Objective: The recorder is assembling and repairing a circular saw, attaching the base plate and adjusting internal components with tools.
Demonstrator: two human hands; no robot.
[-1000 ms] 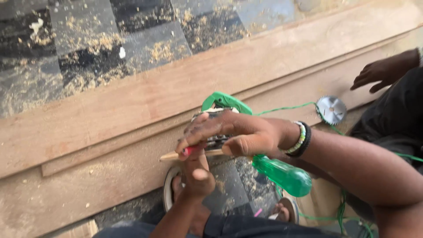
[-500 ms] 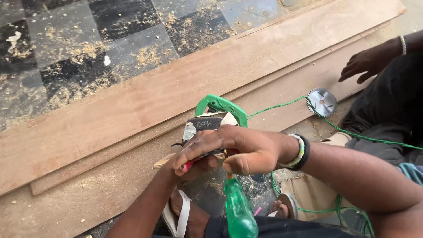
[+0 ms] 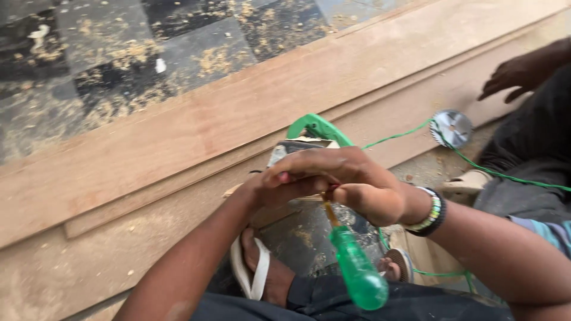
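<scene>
Two hands clasped together over a green power tool (image 3: 309,128); left hand (image 3: 279,187) tucked beneath the right's fingers, grip not clear to see. Right hand (image 3: 345,181) curled shut on a screwdriver (image 3: 354,264), green handle hanging just below the knuckles. Long wooden boards (image 3: 178,137) beyond the fingertips; circular saw blade (image 3: 451,128) well off to the right, another person's hand (image 3: 517,74) past it

The scene is lit by soft, even daylight; only faint shadows are cast beneath the hands. No glare is seen. Slight motion blur is found throughout, and the green screwdriver handle (image 3: 358,274) is smeared.
</scene>
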